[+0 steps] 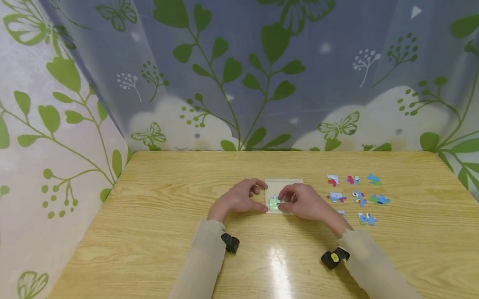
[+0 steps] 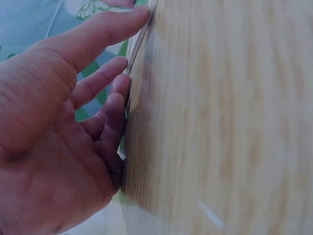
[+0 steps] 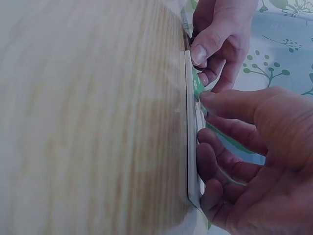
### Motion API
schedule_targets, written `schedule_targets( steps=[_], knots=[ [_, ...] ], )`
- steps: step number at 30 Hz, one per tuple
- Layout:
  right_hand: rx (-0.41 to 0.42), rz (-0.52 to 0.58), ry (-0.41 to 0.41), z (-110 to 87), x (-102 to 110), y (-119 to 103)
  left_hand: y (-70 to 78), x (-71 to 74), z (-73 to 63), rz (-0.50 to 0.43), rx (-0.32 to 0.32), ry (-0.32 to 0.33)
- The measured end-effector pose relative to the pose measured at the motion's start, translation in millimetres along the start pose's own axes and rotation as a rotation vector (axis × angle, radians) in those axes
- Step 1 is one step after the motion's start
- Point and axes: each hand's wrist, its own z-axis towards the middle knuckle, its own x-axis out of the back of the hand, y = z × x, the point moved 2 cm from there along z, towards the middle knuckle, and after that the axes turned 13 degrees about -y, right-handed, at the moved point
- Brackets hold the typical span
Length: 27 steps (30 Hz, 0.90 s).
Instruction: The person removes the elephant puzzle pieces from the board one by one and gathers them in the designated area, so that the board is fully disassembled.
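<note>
Steadying the pale puzzle tray [image 1: 285, 183] at its left edge with left hand [image 1: 239, 198], thumb and fingers curled against the rim, tray lying flat mid-bench [image 1: 147, 223]. Pressing a green puzzle piece [image 1: 274, 204] into the tray's lower-left corner with right hand [image 1: 302, 201], fingertips [image 3: 208, 95] pinching down on it, piece sitting just between both hands. Lying loose to the right of the tray, well apart from the left hand: spare puzzle pieces [image 1: 358, 197] in rough rows, blue, red and green, one partly hidden behind the right wrist. Hanging behind the bench: leaf-and-butterfly curtain [image 1: 236, 70].
</note>
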Motion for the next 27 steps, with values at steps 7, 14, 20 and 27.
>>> schedule_targets(
  steps=[7, 14, 20, 27],
  knots=[
    [0.026, 0.033, 0.034, -1.5, 1.3, -2.7, 1.2, 1.2, -0.2, -0.005, 0.009, -0.005],
    [0.017, 0.073, 0.049, -2.4, 0.6, -1.8, 0.7, 0.8, 0.1, -0.019, 0.005, -0.009],
    [0.020, 0.126, 0.043, -2.4, -1.0, 2.4, 0.5, 0.2, -0.2, -0.027, 0.007, -0.006],
    [0.016, 0.169, 0.050, -3.1, -2.0, 4.5, -0.2, -0.4, 0.1, -0.043, 0.015, -0.004]
  ],
)
